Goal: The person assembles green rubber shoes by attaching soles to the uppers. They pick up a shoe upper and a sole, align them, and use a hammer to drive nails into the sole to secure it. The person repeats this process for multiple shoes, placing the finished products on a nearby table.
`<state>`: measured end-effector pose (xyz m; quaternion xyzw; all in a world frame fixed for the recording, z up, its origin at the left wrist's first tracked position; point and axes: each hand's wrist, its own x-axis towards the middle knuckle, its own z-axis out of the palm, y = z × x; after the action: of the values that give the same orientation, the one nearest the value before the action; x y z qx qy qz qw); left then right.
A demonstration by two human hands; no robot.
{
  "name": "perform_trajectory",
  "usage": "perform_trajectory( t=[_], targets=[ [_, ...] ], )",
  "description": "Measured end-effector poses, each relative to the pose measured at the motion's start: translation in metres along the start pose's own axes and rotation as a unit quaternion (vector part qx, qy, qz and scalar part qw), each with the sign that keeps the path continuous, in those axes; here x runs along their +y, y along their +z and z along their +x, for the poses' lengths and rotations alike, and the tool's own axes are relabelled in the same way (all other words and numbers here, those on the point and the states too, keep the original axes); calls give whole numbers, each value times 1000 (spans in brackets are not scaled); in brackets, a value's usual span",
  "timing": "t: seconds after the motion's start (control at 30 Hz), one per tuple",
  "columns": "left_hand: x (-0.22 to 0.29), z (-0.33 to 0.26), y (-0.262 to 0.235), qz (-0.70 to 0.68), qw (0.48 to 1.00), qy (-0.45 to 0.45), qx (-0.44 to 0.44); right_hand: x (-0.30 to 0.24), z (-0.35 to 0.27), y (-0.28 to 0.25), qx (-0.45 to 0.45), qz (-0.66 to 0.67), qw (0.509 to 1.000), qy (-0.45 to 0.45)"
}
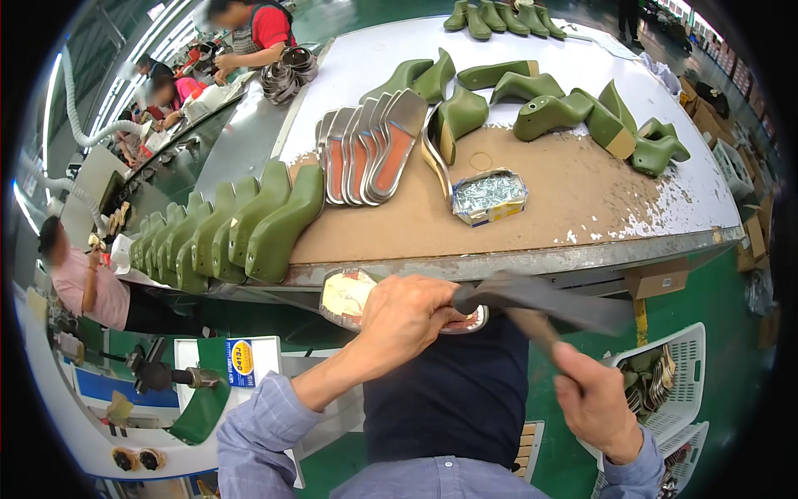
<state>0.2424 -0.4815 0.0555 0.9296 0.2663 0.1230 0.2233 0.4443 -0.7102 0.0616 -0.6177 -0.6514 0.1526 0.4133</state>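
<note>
A metal insole plate (353, 295) is held by the left hand (405, 312), its fingers closed over it, just below the front edge of the bench (582, 208). A hammer (532, 303), blurred, is gripped at the handle by the closed fingers of the right hand (594, 403). Green shoe lasts (249, 224) are lined up on the bench.

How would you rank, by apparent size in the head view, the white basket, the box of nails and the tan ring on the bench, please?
1. white basket, though nearness to the camera enlarges it
2. box of nails
3. tan ring
</note>
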Motion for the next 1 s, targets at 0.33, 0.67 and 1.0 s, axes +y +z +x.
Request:
perform_trajectory(
  t=[0.33, 0.67, 1.0],
  targets=[
    [-22, -16, -27, 168, 979, 97, -60, -9, -14, -7, 148, 411, 820, 370],
    [-16, -15, -17, 149, 982, 91, -72, 31, -70, 40, 181, 27, 975, 123],
    [-14, -23, -16, 168, 980, 73, -71, -3, -48, -2, 231, -80, 969, 28]
  ],
)
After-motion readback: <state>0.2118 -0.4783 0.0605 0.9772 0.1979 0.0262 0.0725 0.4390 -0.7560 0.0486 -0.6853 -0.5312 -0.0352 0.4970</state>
